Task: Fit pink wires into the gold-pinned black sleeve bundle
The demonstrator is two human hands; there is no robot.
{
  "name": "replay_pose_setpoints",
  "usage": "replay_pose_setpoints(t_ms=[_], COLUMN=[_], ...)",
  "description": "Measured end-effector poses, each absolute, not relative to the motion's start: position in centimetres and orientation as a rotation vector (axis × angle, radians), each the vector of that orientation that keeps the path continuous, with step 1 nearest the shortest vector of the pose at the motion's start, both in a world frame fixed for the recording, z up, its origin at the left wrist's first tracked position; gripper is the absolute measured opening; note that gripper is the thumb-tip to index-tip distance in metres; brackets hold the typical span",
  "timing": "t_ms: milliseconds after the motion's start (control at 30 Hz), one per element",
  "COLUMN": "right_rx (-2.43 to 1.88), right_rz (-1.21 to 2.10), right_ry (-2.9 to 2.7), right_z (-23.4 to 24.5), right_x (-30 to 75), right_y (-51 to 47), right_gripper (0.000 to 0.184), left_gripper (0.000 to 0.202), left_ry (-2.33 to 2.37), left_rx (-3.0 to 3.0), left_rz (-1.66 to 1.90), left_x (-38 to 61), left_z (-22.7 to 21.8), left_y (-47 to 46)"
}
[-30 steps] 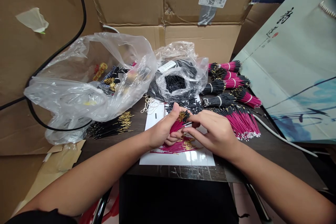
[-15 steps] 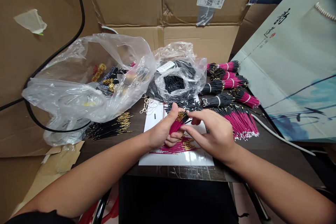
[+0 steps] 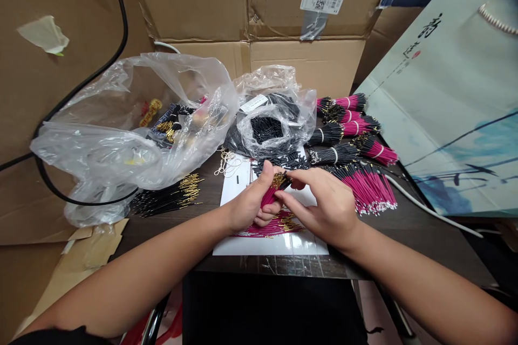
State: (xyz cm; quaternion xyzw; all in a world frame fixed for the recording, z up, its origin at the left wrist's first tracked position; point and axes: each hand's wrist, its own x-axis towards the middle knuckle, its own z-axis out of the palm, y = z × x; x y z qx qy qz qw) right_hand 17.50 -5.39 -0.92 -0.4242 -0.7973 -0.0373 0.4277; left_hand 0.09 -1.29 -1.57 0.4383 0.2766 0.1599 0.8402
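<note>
My left hand point(image 3: 254, 199) is closed around a bundle of pink wires point(image 3: 268, 198). Gold terminals and some black sleeves show at the bundle's upper right end. My right hand point(image 3: 324, 202) is at that end, thumb and fingers closing in against it; whatever they pinch is too small and covered to make out. Beneath the hands, more pink wires with gold ends point(image 3: 279, 225) lie on a white sheet point(image 3: 230, 245). Behind them, loose black sleeves point(image 3: 287, 163) are scattered at the sheet's far edge, before an open clear bag of black sleeves point(image 3: 267, 126).
A large clear plastic bag point(image 3: 133, 140) stands at left, with black wires point(image 3: 168, 195) in front of it. At right lie tied pink and black wire bundles point(image 3: 335, 154), loose pink wires point(image 3: 374, 191) and a white cable point(image 3: 437, 210). Cardboard point(image 3: 307, 59) and a paper bag point(image 3: 457, 102) border the table.
My right thumb has shifted slightly left, closer against the bundle. The left hand keeps its hold, and the whole view has moved a little.
</note>
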Motion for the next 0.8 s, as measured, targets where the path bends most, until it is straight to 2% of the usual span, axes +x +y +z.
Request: replay_pose_setpoints(t_ms=[367,600,800], right_rx=[-1.037,-0.932,-0.871], right_rz=[-0.088,-0.060,0.024], right_ry=[-2.003,-1.985,-1.944], right_z=[-0.8,-0.7,-0.6], right_x=[17.6,17.6,18.2], right_y=[-5.5,-5.8,-5.6], right_gripper=[0.035,0.050,0.051], left_gripper=[0.066,0.051,0.048], left_ry=[0.517,0.460,0.595], left_rx=[1.110,1.484,1.474], left_rz=[0.340,0.442,0.313], left_x=[-0.2,0.1,0.2], left_z=[-1.5,0.2,0.2], left_y=[-1.3,-1.1,-1.3])
